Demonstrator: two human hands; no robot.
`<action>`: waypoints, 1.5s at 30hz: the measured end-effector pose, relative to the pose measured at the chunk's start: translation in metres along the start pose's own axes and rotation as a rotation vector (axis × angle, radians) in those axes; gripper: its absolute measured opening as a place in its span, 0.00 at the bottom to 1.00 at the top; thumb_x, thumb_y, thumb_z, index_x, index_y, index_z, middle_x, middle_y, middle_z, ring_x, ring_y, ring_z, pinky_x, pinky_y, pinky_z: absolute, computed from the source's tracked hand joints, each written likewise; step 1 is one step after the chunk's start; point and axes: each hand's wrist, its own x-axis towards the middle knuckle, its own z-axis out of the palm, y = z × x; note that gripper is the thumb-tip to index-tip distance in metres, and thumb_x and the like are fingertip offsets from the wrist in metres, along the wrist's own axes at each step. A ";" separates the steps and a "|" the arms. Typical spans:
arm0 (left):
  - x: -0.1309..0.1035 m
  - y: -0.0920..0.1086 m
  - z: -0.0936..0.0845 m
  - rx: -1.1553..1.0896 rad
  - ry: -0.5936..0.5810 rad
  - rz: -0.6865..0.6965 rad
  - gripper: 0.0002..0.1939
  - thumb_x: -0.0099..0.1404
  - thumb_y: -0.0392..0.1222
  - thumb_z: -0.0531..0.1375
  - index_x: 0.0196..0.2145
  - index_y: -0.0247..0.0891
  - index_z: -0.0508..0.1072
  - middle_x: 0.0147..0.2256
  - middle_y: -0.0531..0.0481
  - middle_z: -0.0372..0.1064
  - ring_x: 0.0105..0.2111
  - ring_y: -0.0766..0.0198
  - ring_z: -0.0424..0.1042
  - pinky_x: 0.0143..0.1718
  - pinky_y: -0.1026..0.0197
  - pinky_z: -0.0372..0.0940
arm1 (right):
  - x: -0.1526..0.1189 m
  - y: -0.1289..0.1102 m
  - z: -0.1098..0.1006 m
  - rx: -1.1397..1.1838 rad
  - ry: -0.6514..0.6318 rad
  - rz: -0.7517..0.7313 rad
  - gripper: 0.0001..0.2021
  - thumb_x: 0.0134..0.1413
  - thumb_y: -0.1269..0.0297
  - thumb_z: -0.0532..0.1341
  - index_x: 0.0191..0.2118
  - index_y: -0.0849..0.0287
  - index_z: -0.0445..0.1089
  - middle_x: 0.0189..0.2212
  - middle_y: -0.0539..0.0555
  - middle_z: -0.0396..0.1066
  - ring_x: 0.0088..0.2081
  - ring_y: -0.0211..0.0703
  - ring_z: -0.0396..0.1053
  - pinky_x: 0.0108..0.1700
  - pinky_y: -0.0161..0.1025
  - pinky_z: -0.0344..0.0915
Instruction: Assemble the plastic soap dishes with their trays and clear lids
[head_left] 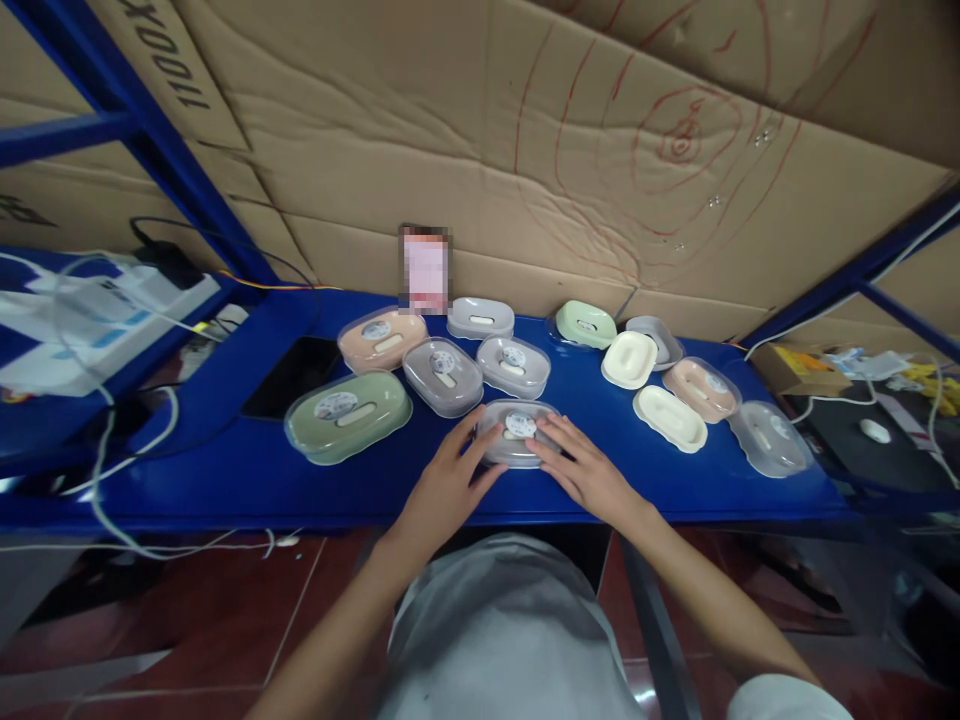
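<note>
A grey oval box with a clear lid and a round label lies flat near the front edge of the blue table. My left hand rests on its left side, fingers spread over the lid. On its right side lies my right hand, fingers also spread, their tips near the label. Just behind the box are two more grey lidded boxes. To the left sit a green lidded box and a pink one.
On the right stand a green box, cream pieces, a pink box and a grey box. A dark tablet, cables and blue posts flank the left. Cardboard walls the back.
</note>
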 end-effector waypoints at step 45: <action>0.069 0.013 0.016 0.400 -0.145 0.025 0.22 0.72 0.41 0.61 0.62 0.36 0.69 0.61 0.33 0.69 0.55 0.42 0.75 0.52 0.45 0.72 | 0.051 0.112 -0.012 0.362 0.160 0.549 0.20 0.73 0.43 0.53 0.56 0.53 0.64 0.41 0.54 0.77 0.40 0.48 0.74 0.49 0.47 0.70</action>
